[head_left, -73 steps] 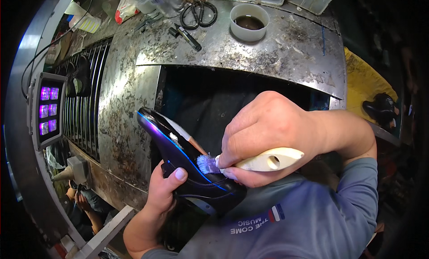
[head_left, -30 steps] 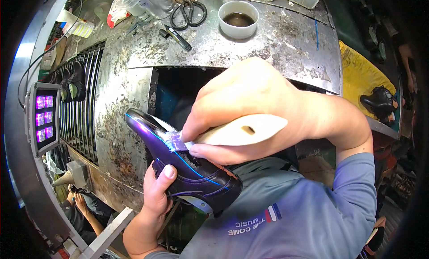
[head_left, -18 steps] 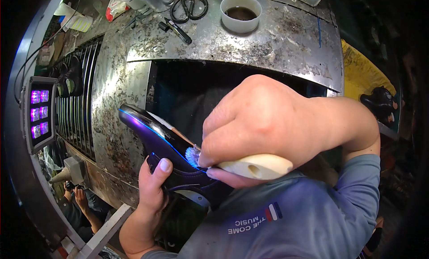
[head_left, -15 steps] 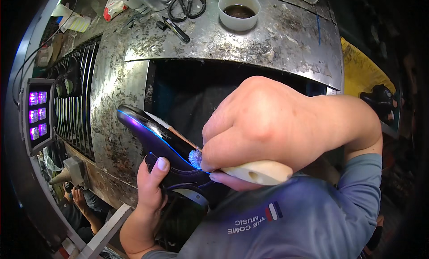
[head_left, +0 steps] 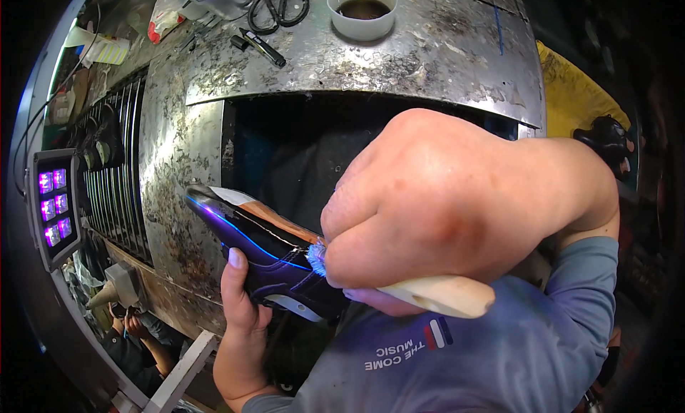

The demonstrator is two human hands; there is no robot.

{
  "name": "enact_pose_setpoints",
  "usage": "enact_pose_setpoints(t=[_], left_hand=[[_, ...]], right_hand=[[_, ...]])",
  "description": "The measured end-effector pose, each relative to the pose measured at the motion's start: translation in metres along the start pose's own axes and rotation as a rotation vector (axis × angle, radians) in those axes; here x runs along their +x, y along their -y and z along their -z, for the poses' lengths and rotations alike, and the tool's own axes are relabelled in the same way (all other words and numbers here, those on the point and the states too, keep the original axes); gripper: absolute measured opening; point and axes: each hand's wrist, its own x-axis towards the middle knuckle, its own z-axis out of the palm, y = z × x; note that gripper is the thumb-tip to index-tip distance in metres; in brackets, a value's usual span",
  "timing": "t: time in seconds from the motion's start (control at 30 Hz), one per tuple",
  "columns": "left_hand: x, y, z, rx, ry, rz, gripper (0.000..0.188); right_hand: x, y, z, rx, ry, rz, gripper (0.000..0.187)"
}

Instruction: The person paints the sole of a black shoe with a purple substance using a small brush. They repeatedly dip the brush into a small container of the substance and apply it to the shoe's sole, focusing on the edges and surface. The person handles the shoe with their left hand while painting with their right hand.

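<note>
My left hand [head_left: 242, 299] is wrapped round the side of a black shoe [head_left: 285, 267], thumb uppermost. The shoe lies tilted on its side, toe toward the upper left, its brown and white underside partly showing. Along its side runs a bright blue glowing line. My right hand [head_left: 428, 206] is closed round a brush with a pale wooden handle [head_left: 449, 295]. Its bluish bristles [head_left: 316, 258] touch the shoe near the end of the blue line. My right fist hides the middle of the brush and part of the shoe.
On the stained metal bench [head_left: 442, 70] stand a white bowl [head_left: 362, 29] of dark liquid, a black marker [head_left: 264, 49] and scissors [head_left: 278, 10]. A lamp [head_left: 57, 206] with purple lights is at left, near a bar rack [head_left: 118, 192]. Another person's hands [head_left: 134, 324] show at lower left.
The shoe has rolled so more of its underside shows. My right hand and the brush have shifted slightly down and right. The bench appears shifted up and left in view.
</note>
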Motion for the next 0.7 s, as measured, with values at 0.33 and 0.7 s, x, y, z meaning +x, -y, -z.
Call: enact_pose_setpoints(t=[0.33, 0.7], left_hand=[[0.018, 0.02, -0.012, -0.294, -0.109, -0.048, 0.066], [0.027, 0.049, -0.01, -0.587, -0.04, 0.058, 0.072]], right_hand=[[-0.004, 0.008, 0.006, 0.006, -0.017, 0.012, 0.019], [0.005, 0.018, 0.015, -0.278, -0.02, 0.183, 0.013]])
